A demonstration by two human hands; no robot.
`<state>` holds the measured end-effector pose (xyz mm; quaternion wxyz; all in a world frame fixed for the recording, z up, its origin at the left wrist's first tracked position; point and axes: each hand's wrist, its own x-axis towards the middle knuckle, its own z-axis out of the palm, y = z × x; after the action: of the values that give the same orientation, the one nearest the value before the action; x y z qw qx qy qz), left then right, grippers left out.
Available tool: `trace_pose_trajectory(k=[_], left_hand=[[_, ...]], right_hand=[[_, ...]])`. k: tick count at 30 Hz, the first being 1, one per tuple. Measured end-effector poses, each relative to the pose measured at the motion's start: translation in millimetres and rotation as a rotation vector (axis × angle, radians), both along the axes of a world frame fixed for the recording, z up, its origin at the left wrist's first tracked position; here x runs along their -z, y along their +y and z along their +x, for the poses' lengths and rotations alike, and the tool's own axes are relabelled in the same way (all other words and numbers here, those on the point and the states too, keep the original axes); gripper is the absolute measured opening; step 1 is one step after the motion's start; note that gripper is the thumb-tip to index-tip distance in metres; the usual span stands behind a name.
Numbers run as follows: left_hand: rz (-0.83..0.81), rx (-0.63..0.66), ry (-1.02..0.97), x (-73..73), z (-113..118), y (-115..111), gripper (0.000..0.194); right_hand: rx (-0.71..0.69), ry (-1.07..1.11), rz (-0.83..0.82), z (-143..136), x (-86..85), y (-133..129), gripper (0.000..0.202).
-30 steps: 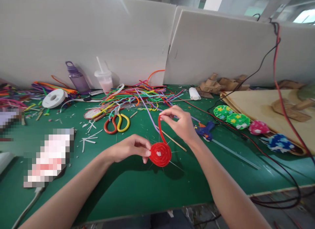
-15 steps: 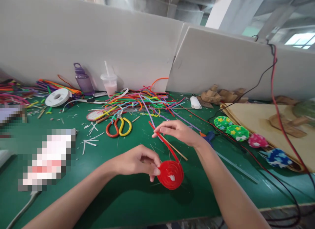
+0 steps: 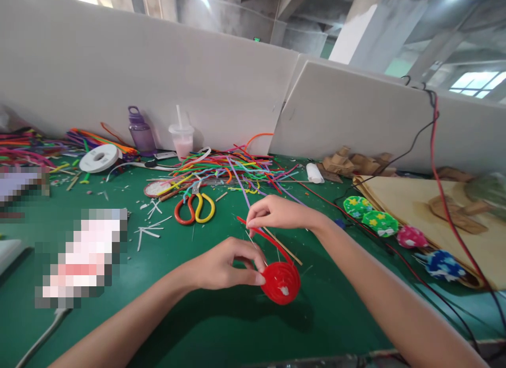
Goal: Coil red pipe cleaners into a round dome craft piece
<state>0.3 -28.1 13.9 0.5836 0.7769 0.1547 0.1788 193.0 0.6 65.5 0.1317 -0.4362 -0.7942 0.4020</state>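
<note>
Between the thumb and fingers of my left hand (image 3: 233, 265) is the left edge of a round red coil (image 3: 281, 283), wound in rings with a small white piece near its middle. Thin wires stick out around the coil. A loose red strip (image 3: 272, 240) runs from its top edge up to my right hand (image 3: 263, 215), whose fingers are pinched on it near its free end. Behind the strip, a thin wooden stick (image 3: 290, 252) lies on the green table (image 3: 205, 331).
Scissors (image 3: 204, 207) with red and yellow handles lie behind my left hand, before a pile of coloured strips (image 3: 221, 165). A cup (image 3: 182, 141) and purple bottle (image 3: 141, 133) stand behind. Decorated pieces (image 3: 380, 223) and cables (image 3: 446, 199) lie to the right.
My right hand has moved down slightly, its fingers closer together on the red strip. The coil and my left hand sit a little further right in view; the camera has shifted too.
</note>
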Motion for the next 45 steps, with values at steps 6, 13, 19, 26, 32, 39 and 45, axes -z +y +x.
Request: trace_pose_trajectory(k=[6,13,19,26,32,39,45], left_hand=[[0.025,0.059,-0.036,5.2,0,0,0.017],[0.018,0.052,-0.011,3.1,0,1,0.015],[0.022,0.047,-0.010,1.0,0,2,0.016],[0.004,0.014,-0.010,2.0,0,2,0.018],[-0.034,-0.072,-0.015,8.2,1,4,0.020],[-0.066,-0.148,-0.031,10.5,4,3,0.025],[-0.172,-0.330,-0.087,17.3,7,2,0.025]], right_hand=[[-0.224,-0.127,-0.124,-13,2.7,17,0.017],[-0.269,-0.139,-0.274,-26,-8.2,24,0.026],[-0.270,-0.158,-0.259,-29,-9.5,24,0.029],[-0.215,-0.134,-0.250,-30,-8.3,24,0.030],[-0.218,-0.176,0.038,-38,-16.0,16,0.025],[-0.327,-0.419,0.308,-54,-37.7,7,0.033],[-0.359,-0.627,0.738,-73,-46.6,-6,0.017]])
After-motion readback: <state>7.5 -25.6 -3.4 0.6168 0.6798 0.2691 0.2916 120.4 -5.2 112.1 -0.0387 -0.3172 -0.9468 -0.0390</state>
